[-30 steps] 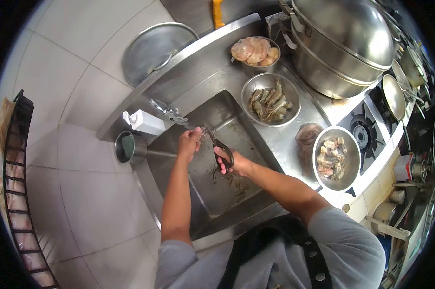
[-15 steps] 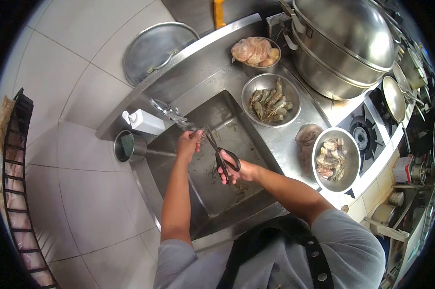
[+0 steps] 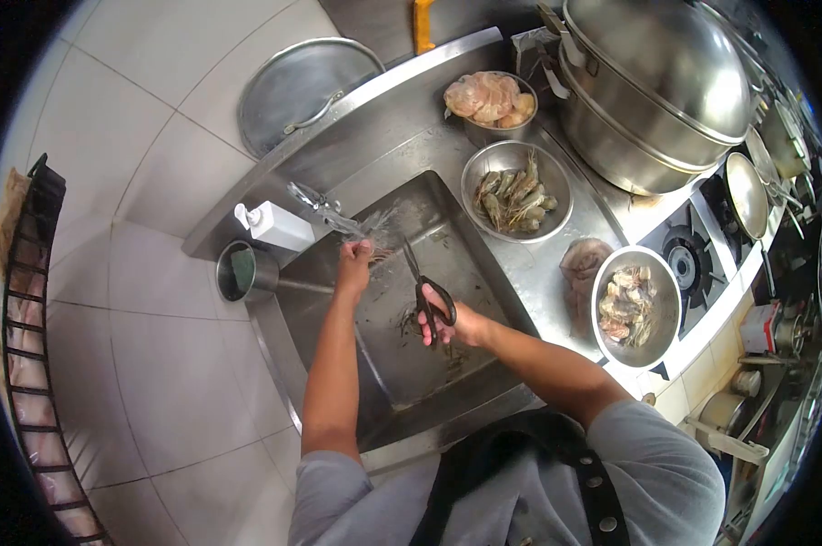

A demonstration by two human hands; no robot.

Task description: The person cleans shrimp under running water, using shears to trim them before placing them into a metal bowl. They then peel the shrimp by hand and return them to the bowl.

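Note:
Over the steel sink (image 3: 338, 400), my left hand (image 3: 354, 264) is closed on a shrimp (image 3: 381, 255), mostly hidden by fingers and splashing water. A stream from the faucet (image 3: 312, 200) breaks over it. My right hand (image 3: 456, 323) grips black-handled scissors (image 3: 435, 300), their blades pointing up toward the faucet side, slightly apart from my left hand. Bits of shrimp waste (image 3: 409, 320) lie on the wet sink bottom. A steel bowl of whole shrimp (image 3: 517, 193) stands beyond the sink, and another bowl (image 3: 636, 305) with shrimp stands right of my right arm.
A pot (image 3: 491, 102) with bagged pale food sits behind the shrimp bowl. A large domed steamer (image 3: 656, 100) fills the back right, beside a gas burner (image 3: 684, 259). On the left are a white pump bottle (image 3: 279, 227), a long-handled dipper (image 3: 247, 273) and a round lid (image 3: 306, 86).
The scissors have drawn away from my left hand, slightly right and down. My left hand now holds the shrimp in the stream, and water sprays out more widely.

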